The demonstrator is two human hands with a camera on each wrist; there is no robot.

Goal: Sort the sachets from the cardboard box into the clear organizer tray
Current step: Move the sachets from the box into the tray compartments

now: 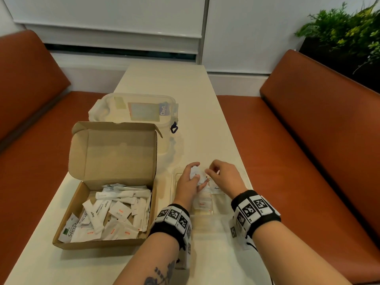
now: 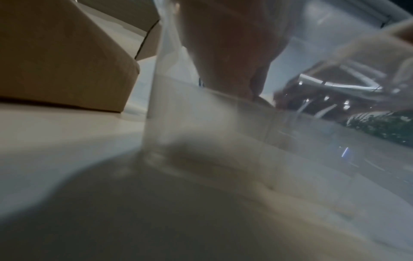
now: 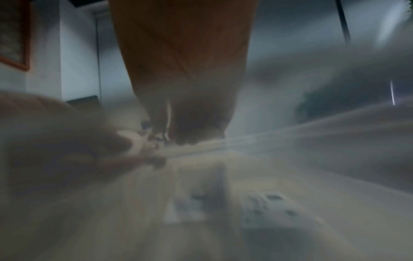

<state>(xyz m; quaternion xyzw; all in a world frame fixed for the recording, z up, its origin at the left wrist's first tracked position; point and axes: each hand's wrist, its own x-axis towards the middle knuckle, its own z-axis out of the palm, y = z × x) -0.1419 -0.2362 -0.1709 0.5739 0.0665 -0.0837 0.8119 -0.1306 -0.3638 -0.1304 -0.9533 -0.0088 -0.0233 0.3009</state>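
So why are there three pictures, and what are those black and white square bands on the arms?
No machine here: a person is sorting with bare hands. The checkered bands are worn on the wrists, where the small cameras sit. The big picture comes from a camera on the person's head, looking down at a table. The two blurry pictures come from the wrist cameras, looking along each hand from very close.

On the table sits an open cardboard box full of white sachets marked sugar, salt and stevia. Beside it is the clear organizer tray, with a few sachets already inside. Behind stands a clear lidded container.

The left hand holds a small bunch of sachets over the tray. The right hand's fingertips pinch at that bunch, probably picking one off.
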